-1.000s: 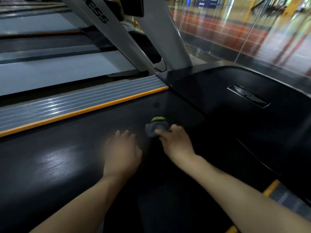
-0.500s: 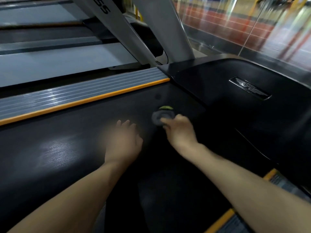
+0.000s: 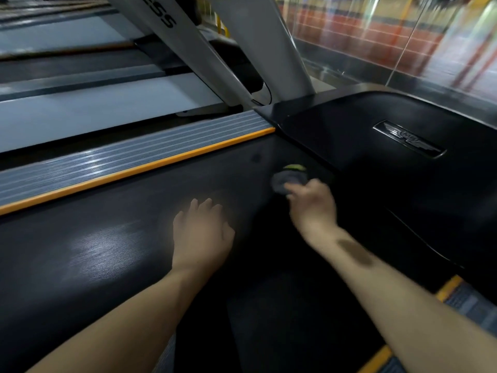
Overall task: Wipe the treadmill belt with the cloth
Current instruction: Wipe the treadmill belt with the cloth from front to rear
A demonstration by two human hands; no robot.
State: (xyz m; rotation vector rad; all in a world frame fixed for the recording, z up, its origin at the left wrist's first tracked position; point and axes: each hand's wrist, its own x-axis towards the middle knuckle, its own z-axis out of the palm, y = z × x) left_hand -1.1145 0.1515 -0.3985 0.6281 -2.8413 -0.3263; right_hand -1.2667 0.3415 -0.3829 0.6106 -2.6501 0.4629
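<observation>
Right hand: you grip the grey cloth on the belt.
Left hand: fingers relaxed, pressing the belt.

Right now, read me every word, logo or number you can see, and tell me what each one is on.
"ESS": the visible end of a longer word, on the grey upright of the treadmill.
Winged emblem on the black motor cover: its centre letters are too blurred to read.
No other text is legible.
</observation>
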